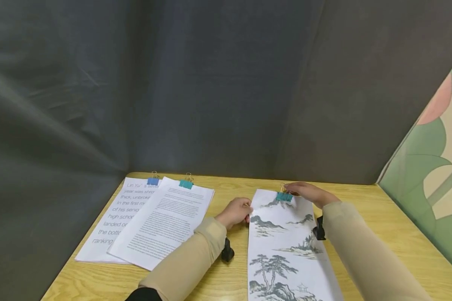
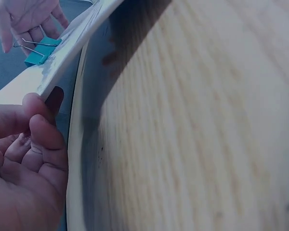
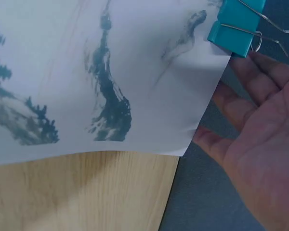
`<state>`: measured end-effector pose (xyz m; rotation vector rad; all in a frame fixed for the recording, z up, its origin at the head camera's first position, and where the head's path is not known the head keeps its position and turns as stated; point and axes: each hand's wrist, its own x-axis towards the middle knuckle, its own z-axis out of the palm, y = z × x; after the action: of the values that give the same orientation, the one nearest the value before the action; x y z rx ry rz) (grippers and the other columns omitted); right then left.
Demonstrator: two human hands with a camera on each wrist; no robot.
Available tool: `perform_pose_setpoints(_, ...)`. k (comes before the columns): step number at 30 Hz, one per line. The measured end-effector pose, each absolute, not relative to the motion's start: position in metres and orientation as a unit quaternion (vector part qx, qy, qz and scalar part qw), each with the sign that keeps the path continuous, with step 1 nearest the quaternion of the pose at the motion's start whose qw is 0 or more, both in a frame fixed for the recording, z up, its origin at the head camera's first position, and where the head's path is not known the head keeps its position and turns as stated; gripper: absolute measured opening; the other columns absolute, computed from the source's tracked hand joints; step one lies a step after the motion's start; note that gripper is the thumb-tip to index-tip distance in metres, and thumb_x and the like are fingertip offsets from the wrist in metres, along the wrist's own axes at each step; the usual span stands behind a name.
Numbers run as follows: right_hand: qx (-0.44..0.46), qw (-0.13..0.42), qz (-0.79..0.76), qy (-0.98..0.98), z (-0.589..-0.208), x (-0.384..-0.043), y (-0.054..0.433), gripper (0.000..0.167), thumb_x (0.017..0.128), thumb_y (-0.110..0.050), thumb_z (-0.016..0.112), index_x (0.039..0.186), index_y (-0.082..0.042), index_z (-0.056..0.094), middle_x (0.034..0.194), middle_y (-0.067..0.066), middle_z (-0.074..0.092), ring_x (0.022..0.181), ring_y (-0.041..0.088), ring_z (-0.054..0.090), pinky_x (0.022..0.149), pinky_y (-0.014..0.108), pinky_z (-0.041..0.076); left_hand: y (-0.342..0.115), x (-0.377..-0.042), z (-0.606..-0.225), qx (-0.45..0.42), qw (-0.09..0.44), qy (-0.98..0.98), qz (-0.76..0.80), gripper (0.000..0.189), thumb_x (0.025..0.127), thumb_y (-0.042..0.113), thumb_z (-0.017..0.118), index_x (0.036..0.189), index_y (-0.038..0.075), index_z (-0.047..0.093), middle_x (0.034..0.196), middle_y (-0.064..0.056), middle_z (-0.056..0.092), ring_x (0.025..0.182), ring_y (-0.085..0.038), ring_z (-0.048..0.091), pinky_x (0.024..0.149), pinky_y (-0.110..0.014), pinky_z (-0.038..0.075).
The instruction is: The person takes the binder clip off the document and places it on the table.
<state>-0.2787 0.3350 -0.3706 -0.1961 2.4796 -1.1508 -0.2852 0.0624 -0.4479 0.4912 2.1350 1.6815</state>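
A clipped stack of paper (image 1: 267,247) printed with ink landscapes of mountains and pines lies to the right of centre. A teal binder clip (image 1: 284,196) holds its far edge; the wire handles stand out past the paper. My left hand (image 1: 235,211) pinches the stack's left edge between thumb and finger, and in the left wrist view that edge is lifted off the table. Beside the clip, my right hand (image 1: 312,193) reaches over the far edge. In the right wrist view its extended fingers (image 3: 250,79) go behind the paper, where their tips are hidden.
Two more paper stacks overlap on the left: a large-print one (image 1: 109,234) with a blue binder clip (image 1: 153,181) and a small-print one (image 1: 162,225) with a teal clip (image 1: 186,184). A dark curtain (image 1: 218,92) stands behind the wooden table (image 1: 226,284).
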Motion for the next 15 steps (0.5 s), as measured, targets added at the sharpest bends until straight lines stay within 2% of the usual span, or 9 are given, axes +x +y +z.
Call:
perform_pose_setpoints(4, -0.082, 0.196, -0.427, 0.879, -0.372, -0.28, 0.341, 0.063, 0.112, -0.032, 0.044, 0.155, 0.013, 0.031, 0.155, 0.033, 0.038, 0.145, 0.053, 0.028, 0.114, 0.072, 0.016, 0.061, -0.285, -0.447, 0.173, 0.189, 0.763, 0.594, 0.029, 0.104, -0.003, 0.053, 0.077, 0.007, 0.045, 0.06, -0.006, 0.053, 0.053, -0.015, 0.052, 0.051, -0.026, 0.042)
perform_pose_setpoints(10, -0.087, 0.209, -0.447, 0.865, -0.376, -0.283, 0.35, 0.066, 0.109, -0.031, 0.055, 0.153, 0.013, 0.032, 0.157, 0.034, 0.033, 0.148, 0.054, 0.02, 0.115, 0.07, 0.016, 0.061, -0.283, -0.447, 0.171, 0.188, 0.766, 0.591, 0.03, 0.104, -0.003, 0.053, 0.077, 0.007, 0.046, 0.059, -0.006, 0.053, 0.053, -0.016, 0.052, 0.051, -0.025, 0.042)
perform_pose_setpoints(15, -0.086, 0.208, -0.455, 0.861, -0.38, -0.284, 0.352, 0.07, 0.107, -0.032, 0.06, 0.153, 0.013, 0.031, 0.154, 0.032, 0.04, 0.146, 0.051, 0.029, 0.116, 0.068, 0.019, 0.063, -0.281, -0.451, 0.165, 0.191, 0.765, 0.592, 0.029, 0.103, -0.003, 0.054, 0.077, 0.007, 0.046, 0.059, -0.006, 0.052, 0.053, -0.015, 0.051, 0.052, -0.025, 0.042)
